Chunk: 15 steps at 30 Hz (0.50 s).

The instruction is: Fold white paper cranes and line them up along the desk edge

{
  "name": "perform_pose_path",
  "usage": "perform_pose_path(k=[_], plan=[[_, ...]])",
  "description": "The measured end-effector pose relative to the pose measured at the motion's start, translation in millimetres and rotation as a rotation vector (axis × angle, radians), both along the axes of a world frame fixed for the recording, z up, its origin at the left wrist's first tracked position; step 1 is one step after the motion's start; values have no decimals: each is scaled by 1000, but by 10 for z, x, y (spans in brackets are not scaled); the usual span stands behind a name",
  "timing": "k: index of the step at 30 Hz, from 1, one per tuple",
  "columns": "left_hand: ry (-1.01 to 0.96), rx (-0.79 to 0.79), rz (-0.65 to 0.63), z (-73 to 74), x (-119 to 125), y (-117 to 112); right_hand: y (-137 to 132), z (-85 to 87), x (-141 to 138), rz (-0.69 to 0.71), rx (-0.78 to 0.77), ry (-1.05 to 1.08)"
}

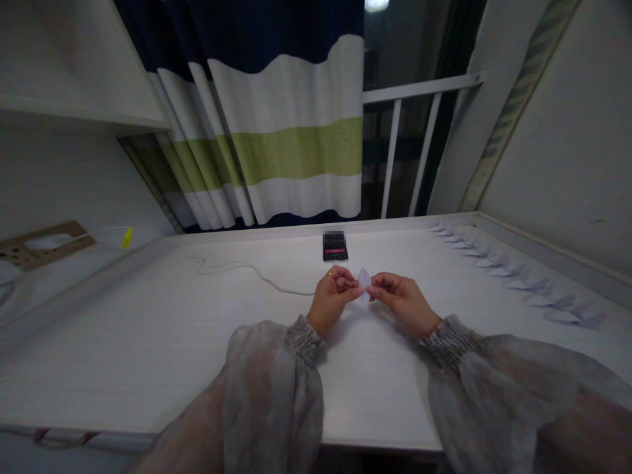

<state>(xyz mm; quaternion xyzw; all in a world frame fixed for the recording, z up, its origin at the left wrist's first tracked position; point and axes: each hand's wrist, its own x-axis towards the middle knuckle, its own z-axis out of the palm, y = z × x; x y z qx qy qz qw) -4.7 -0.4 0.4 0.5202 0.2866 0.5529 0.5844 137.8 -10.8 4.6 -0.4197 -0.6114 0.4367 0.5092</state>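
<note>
Between my two hands, a small folded piece of white paper [364, 277] is held just above the white desk [276, 395]. My left hand [337, 296] pinches its left side with thumb and fingers, and a ring shows on one finger. From the other side my right hand [401, 297] grips the paper's right edge between thumb and fingertips. The paper comes to a point at the top; its lower part is partly hidden by the fingertips.
A row of several folded white paper pieces [518, 271] runs along the desk's right side. Beyond my hands a phone [335, 247] leans near the back edge, with a white cable [261, 275] trailing left. A power strip [47, 243] is at the left wall; a striped curtain [296, 151] hangs behind.
</note>
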Motion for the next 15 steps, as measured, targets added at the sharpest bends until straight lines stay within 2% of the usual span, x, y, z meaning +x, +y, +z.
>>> perform_pose_path(k=[6,15], plan=[[-26,-18,-20,3,11,9,-30,21,-36,-16,-1,13],[-47,-18,36,-45,9,13,-24,28,-34,-13,-74,26]])
